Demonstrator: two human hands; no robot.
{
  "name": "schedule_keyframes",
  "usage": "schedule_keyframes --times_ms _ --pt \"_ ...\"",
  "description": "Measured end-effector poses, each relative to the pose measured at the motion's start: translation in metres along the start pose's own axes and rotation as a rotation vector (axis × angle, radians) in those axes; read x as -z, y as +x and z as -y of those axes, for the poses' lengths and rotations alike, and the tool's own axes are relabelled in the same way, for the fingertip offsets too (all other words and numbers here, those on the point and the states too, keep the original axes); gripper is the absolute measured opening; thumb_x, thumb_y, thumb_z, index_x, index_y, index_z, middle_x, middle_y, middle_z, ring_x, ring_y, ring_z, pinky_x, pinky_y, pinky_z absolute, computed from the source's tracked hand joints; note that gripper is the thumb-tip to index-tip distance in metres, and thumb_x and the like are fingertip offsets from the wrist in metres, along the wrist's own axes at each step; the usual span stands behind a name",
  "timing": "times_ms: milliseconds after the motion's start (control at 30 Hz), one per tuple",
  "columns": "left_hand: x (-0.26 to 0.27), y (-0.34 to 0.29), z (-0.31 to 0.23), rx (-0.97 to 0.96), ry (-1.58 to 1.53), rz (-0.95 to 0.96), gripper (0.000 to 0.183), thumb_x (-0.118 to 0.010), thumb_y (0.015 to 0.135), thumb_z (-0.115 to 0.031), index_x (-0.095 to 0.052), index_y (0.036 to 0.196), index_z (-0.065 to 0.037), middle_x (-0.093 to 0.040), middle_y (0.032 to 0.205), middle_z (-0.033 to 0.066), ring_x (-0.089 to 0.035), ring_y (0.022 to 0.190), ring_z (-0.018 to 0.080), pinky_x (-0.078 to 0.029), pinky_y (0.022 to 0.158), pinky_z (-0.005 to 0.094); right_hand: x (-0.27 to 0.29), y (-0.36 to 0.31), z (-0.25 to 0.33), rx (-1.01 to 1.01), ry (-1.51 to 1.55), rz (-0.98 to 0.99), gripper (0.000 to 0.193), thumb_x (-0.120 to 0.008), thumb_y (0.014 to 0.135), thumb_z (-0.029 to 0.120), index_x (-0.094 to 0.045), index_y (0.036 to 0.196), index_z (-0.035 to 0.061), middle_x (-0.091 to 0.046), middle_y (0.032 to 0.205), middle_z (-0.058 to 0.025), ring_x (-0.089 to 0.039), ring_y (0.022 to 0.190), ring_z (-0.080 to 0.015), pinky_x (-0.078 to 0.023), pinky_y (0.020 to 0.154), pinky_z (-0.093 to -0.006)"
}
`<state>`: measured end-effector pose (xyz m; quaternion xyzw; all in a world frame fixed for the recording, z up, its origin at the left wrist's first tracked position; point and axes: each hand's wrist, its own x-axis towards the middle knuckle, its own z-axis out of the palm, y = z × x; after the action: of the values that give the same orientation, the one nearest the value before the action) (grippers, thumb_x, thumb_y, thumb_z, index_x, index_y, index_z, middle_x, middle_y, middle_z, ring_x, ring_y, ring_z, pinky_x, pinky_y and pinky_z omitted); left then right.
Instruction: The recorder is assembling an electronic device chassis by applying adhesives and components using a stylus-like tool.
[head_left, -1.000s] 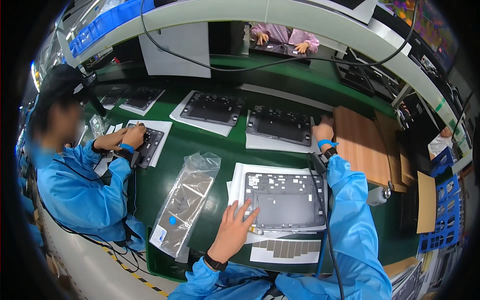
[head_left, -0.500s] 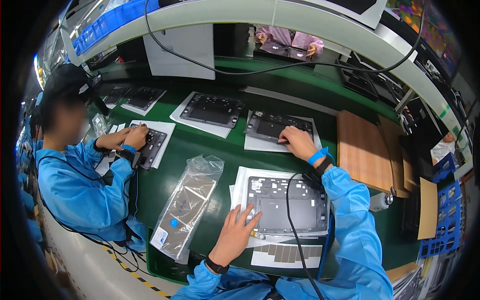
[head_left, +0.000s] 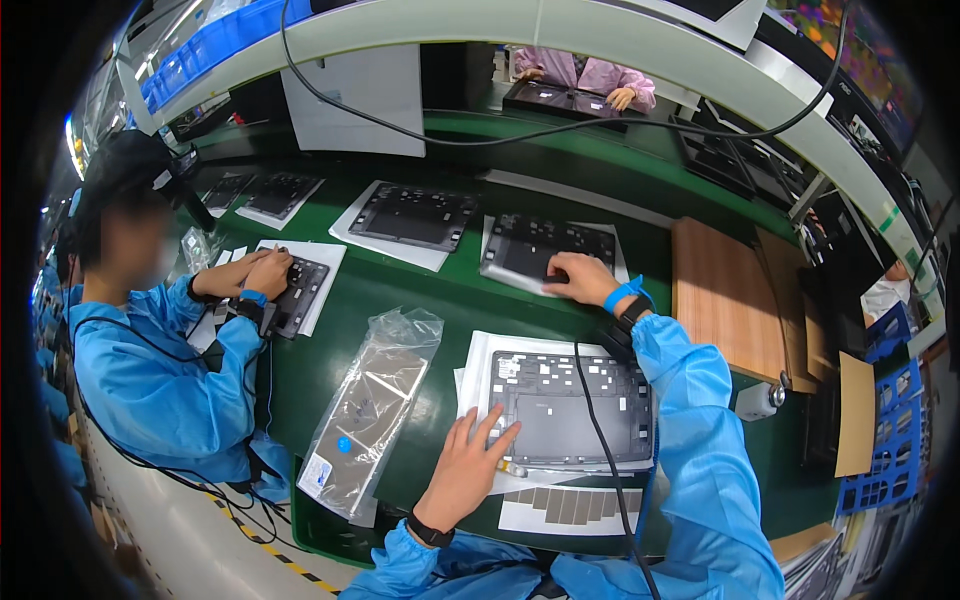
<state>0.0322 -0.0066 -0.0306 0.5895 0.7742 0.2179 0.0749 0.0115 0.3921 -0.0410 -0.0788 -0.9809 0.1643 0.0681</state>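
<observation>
A dark grey tablet housing [head_left: 572, 415], dotted with small white pads, lies on white sheets in front of me. My left hand [head_left: 463, 465] rests at its left edge, fingers spread and holding nothing. Farther off, my right hand [head_left: 582, 278] has its fingers curled closed on the near edge of another tablet housing [head_left: 520, 243], which sits on white paper; the fingertips are partly hidden. Below the near housing lies a white sheet with several grey-brown strips [head_left: 565, 505]. Left of it is a clear plastic bag [head_left: 370, 410] holding flat grey-brown sheets.
At the left a co-worker in blue [head_left: 165, 370] handles another housing [head_left: 300, 295]. More housings [head_left: 415, 215] lie along the back. A wooden board [head_left: 725, 300], a can [head_left: 760, 400] and a blue crate [head_left: 897, 440] stand right. A black cable [head_left: 600, 440] crosses the near housing.
My right hand has shifted slightly left along the far housing's near edge, and that edge seems lower on its paper. My left hand stays put. The whole view has shifted slightly.
</observation>
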Motion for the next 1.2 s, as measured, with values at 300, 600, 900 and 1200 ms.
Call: schedule_keyframes --times_ms 300,600,900,1200 --pt "0.023 0.004 0.0 0.293 -0.385 -0.286 0.04 -0.053 0.093 0.001 -0.052 0.133 -0.004 -0.058 0.111 0.0147 -0.058 0.093 0.0347 -0.049 0.083 0.0388 0.034 -0.021 0.035 -0.031 0.011 -0.338 0.022 -0.07 0.086 0.028 -0.068 0.093 0.0067 -0.065 0.093 -0.0114 -0.064 0.091 -0.0327 -0.051 0.076 -0.0439" --pt "0.011 0.009 -0.048 0.215 -1.149 0.075 0.093 -0.05 0.088 0.006 0.014 0.155 -0.004 -0.043 0.099 0.0059 -0.048 0.087 0.0135 -0.043 0.08 0.0235 0.05 -0.235 0.244 -0.173 0.569 -0.357 0.019 -0.079 0.08 0.013 -0.072 0.094 0.0014 -0.067 0.098 -0.0114 -0.067 0.089 -0.021 -0.053 0.077 -0.0313" --pt "-0.012 0.043 -0.097 0.106 -0.857 0.129 0.1 -0.056 0.084 0.005 0.011 0.157 -0.006 -0.052 0.12 0.0158 -0.058 0.094 0.0222 -0.049 0.084 0.0295 0.002 -0.26 0.241 -0.458 1.013 -0.631 0.031 -0.083 0.079 0.017 -0.069 0.102 0.0007 -0.066 0.103 -0.0092 -0.065 0.093 -0.0173 -0.052 0.074 -0.0282" --pt "0.004 0.016 -0.125 -0.063 -0.657 0.108 0.093 -0.065 0.086 -0.009 -0.006 0.157 -0.002 -0.046 0.128 0.0216 -0.05 0.12 0.0343 -0.042 0.101 0.0383 0.005 -0.275 0.248 -0.434 1.17 -0.928 0.017 -0.055 0.102 0.015 -0.062 0.107 0.0006 -0.069 0.09 -0.0071 -0.061 0.081 -0.0106 -0.049 0.07 -0.0259"
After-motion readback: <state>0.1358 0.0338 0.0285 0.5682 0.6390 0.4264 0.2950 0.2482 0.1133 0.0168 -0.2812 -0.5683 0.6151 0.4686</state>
